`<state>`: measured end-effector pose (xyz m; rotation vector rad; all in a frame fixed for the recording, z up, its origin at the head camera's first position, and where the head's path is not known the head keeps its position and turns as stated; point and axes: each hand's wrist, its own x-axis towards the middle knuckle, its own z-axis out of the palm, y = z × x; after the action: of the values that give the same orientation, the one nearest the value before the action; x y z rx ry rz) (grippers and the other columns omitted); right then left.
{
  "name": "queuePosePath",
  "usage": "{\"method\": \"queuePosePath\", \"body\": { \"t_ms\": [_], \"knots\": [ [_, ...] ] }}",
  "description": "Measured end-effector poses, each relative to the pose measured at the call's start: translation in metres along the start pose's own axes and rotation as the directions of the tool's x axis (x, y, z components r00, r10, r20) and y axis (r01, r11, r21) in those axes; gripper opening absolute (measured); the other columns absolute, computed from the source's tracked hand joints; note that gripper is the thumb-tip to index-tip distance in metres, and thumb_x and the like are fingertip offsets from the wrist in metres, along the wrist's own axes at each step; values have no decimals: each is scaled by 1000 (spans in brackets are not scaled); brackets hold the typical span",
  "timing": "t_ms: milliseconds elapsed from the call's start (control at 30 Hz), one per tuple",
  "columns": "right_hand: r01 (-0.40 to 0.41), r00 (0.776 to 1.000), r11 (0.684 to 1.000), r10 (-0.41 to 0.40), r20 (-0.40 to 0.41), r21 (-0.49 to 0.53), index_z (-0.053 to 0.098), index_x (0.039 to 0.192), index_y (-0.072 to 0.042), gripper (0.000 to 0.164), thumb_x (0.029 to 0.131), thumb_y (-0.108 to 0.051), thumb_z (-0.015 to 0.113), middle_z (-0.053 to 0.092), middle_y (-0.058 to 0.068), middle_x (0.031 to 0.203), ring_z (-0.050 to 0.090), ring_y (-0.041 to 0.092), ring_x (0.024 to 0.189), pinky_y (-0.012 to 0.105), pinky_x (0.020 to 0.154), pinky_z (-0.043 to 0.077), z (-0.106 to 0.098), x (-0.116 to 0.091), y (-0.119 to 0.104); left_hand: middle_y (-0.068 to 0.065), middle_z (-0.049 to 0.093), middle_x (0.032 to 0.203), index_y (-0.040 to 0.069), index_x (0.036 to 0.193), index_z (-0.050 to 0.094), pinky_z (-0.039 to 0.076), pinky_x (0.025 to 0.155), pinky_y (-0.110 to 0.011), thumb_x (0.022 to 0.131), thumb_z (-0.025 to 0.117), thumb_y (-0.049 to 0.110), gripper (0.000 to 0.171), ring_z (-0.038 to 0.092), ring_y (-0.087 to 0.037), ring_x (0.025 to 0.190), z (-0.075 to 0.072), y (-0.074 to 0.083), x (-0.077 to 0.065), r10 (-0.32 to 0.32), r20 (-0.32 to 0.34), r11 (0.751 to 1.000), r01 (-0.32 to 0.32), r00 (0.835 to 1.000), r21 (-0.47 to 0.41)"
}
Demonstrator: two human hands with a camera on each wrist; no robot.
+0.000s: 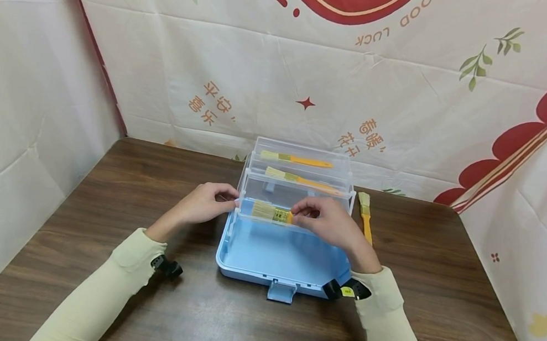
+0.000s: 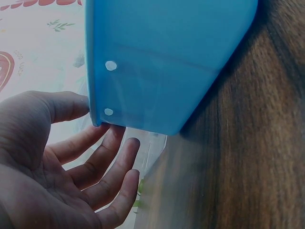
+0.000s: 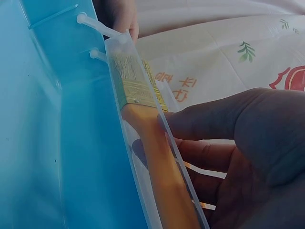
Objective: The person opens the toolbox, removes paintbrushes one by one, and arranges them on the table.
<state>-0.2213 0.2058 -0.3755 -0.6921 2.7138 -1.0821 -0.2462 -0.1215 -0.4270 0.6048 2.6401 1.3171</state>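
Note:
A blue storage box lies open, its clear tiered trays unfolded above the back. In the lowest tray lies a wide paintbrush with pale bristles and an orange handle. My right hand pinches that handle close to the ferrule; the thumb presses it in the right wrist view. At the box's left back corner, my left hand grips the edge, thumb against the rim and fingertips behind. Two more paintbrushes, an upper one and a middle one, lie in the higher trays.
Another paintbrush lies on the brown wooden table, just right of the box. A latch juts from the box's front edge. Printed white cloth hangs behind the table and along its sides.

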Motion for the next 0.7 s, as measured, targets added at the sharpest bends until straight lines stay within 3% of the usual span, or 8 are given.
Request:
{"method": "queuePosePath", "body": {
  "t_ms": [267,700],
  "knots": [
    [21,1000,999,-21,10,-43,84,109,-6,10,103,-9,77,77,1,98,61,21,85,36,73,50,0,0,-1,-9,77,118,4,127,78,58,97,-48,106,69,24,29,70,-25,108,0,0,1,-4,5,1000,4,1000,1],
    [56,998,998,-57,-36,-30,82,112,-4,12,105,-10,74,73,2,100,61,23,91,37,78,51,-1,-1,-1,-10,77,118,4,127,78,58,98,-48,106,69,23,29,70,-26,108,-1,0,-1,-2,0,1000,2,1000,5]
  ]
}}
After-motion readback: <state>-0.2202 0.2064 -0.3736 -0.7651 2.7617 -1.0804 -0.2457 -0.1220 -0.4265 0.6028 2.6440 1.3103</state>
